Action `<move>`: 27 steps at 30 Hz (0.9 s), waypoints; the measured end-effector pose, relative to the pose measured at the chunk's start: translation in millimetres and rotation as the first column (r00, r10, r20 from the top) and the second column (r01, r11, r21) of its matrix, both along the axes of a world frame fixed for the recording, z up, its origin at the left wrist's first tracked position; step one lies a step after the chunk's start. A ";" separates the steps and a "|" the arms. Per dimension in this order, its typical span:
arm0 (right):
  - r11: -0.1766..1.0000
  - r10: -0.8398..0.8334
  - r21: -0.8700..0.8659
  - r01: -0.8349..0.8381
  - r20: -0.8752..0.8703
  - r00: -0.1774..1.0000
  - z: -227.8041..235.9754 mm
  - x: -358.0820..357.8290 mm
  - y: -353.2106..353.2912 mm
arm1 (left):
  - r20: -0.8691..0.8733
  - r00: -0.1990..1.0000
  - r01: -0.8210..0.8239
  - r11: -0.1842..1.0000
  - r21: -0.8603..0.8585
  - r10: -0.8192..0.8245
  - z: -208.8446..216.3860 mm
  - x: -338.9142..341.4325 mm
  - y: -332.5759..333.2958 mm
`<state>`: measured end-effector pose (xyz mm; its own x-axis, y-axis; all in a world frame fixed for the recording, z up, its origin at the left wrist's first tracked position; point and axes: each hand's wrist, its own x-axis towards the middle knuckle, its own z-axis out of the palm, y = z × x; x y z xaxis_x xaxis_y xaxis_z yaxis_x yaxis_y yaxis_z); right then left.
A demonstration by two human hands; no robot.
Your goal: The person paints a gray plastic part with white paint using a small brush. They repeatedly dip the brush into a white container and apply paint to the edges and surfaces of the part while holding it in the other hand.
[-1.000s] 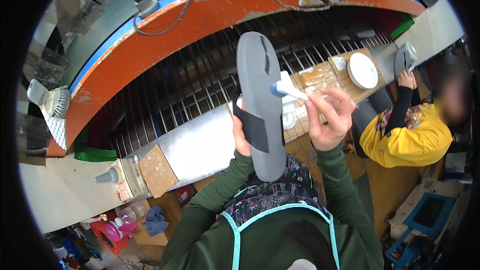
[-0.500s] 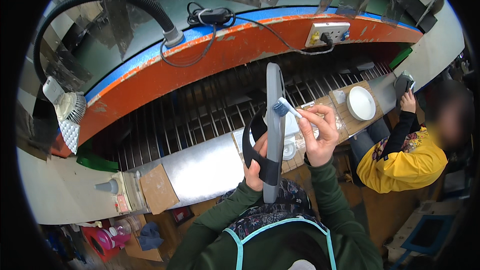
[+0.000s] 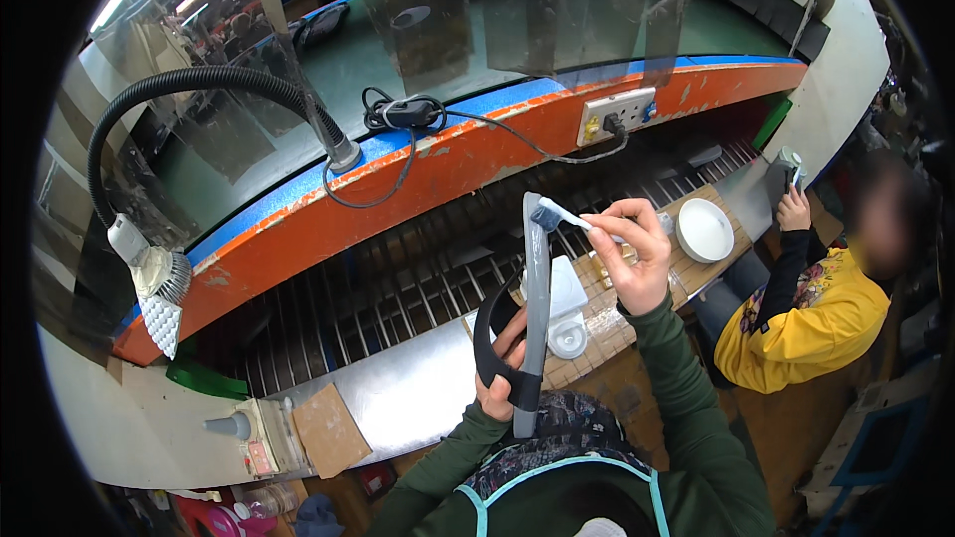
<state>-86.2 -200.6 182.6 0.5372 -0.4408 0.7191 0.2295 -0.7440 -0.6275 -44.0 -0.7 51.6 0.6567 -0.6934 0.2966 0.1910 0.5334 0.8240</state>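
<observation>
A slipper with a grey sole (image 3: pixel 535 303) and a black strap (image 3: pixel 485 330) stands on edge before me. My left hand (image 3: pixel 496 388) is closed on it at the strap, with its fingers partly hidden inside. Pinched in my right hand (image 3: pixel 639 261) is a small brush (image 3: pixel 565 214) with a white handle, shaped like a toothbrush. Its dark bristles touch the sole's edge close to the far end.
A white container (image 3: pixel 568 288) and a white bowl (image 3: pixel 704 231) stand on the bench. Beyond is a rack of metal rods (image 3: pixel 388 293) under an orange ledge (image 3: pixel 477 157) with a socket box (image 3: pixel 617 117). A lamp (image 3: pixel 159 278) hangs left. At right, a person in yellow (image 3: pixel 811 313) works.
The brush has moved along the sole's edge to the far end. My view has tilted up, so more of the area beyond the ledge shows. Both hands keep their holds.
</observation>
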 end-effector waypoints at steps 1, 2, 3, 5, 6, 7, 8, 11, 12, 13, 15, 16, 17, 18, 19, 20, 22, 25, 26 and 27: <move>1.000 -0.006 -0.002 0.006 -0.003 1.000 1.8 0.1 -1.8 | 0.031 1.000 0.003 1.000 -0.025 -0.002 0.3 0.8 0.4; 0.999 -0.030 -0.025 0.030 -0.006 1.000 3.6 0.0 -3.2 | 0.062 0.998 0.006 0.999 -0.049 -0.003 0.8 1.5 0.7; 1.000 -0.010 -0.009 0.010 0.012 1.000 5.2 -0.2 -4.0 | 0.092 0.996 0.009 0.997 -0.072 -0.003 1.7 2.0 1.1; 0.999 0.027 0.026 -0.028 0.035 0.999 8.6 -0.2 -5.5 | 0.067 0.998 0.002 0.999 -0.050 0.001 4.4 2.1 2.1; 0.995 0.078 0.066 -0.076 -0.024 0.997 10.5 -4.3 -6.1 | 0.050 0.999 -0.009 0.999 -0.036 0.011 5.8 1.2 3.2; 0.994 0.102 0.052 -0.100 -0.041 0.994 12.1 -6.1 -7.8 | 0.031 0.999 -0.021 1.000 -0.023 0.022 7.2 -0.1 4.1; 0.992 0.126 0.040 -0.124 -0.059 0.990 13.4 -7.8 -9.2 | 0.067 0.998 -0.019 0.999 -0.042 0.021 8.3 1.1 4.2; 0.983 0.181 0.036 -0.179 -0.092 0.979 15.1 -11.8 -13.7 | 0.154 0.988 -0.019 0.997 -0.070 0.030 10.8 3.3 5.6; 0.982 0.191 0.035 -0.188 -0.103 0.976 15.2 -12.9 -15.0 | 0.170 0.985 -0.027 0.998 -0.062 0.037 11.2 3.5 5.6; 0.980 0.200 0.034 -0.197 -0.114 0.973 14.9 -13.9 -16.1 | 0.186 0.982 -0.034 0.998 -0.054 0.044 11.5 3.9 5.7; 0.976 0.218 -0.002 -0.220 -0.101 0.971 14.3 -14.1 -18.2 | 0.216 0.975 -0.044 0.997 -0.061 0.056 12.1 4.4 5.6; 0.975 0.219 -0.021 -0.222 -0.103 0.970 13.9 -14.6 -18.8 | 0.260 0.963 -0.049 0.995 -0.086 0.070 12.6 4.9 5.8; 0.973 0.225 -0.031 -0.229 -0.100 0.969 13.5 -15.0 -19.3 | 0.242 0.968 -0.047 0.997 -0.064 0.061 13.2 5.1 5.8; 0.973 0.222 -0.043 -0.228 -0.106 0.969 13.1 -15.6 -19.6 | 0.253 0.965 -0.046 0.997 -0.066 0.061 13.8 5.3 5.8; 0.972 0.219 -0.059 -0.226 -0.109 0.970 12.7 -16.0 -19.8 | 0.273 0.960 -0.048 0.995 -0.082 0.069 14.5 5.5 5.8; 0.972 0.222 -0.059 -0.229 -0.115 0.968 12.0 -16.3 -19.7 | 0.255 0.965 -0.038 0.996 -0.082 0.058 15.2 5.1 5.5; 0.970 0.223 -0.071 -0.232 -0.121 0.967 10.6 -16.9 -19.3 | 0.246 0.968 -0.030 0.993 -0.118 0.058 16.3 4.4 5.2; 0.974 0.190 -0.092 -0.205 -0.149 0.970 7.8 -17.0 -17.9 | 0.199 0.979 -0.023 0.993 -0.116 0.046 16.9 3.4 6.3; 0.971 0.199 -0.101 -0.215 -0.148 0.969 7.0 -17.0 -17.4 | 0.198 0.980 -0.011 0.992 -0.126 0.036 16.6 4.2 6.2; 0.970 0.199 -0.112 -0.217 -0.156 0.968 6.1 -17.0 -16.8 | 0.173 0.985 0.007 0.994 -0.108 0.012 16.3 4.5 6.6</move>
<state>-103.2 -217.5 188.7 0.7080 -0.2181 0.6717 0.3032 -0.7652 -0.5679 -39.5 5.9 68.0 0.5905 -0.6498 0.4787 0.0492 0.6210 0.7823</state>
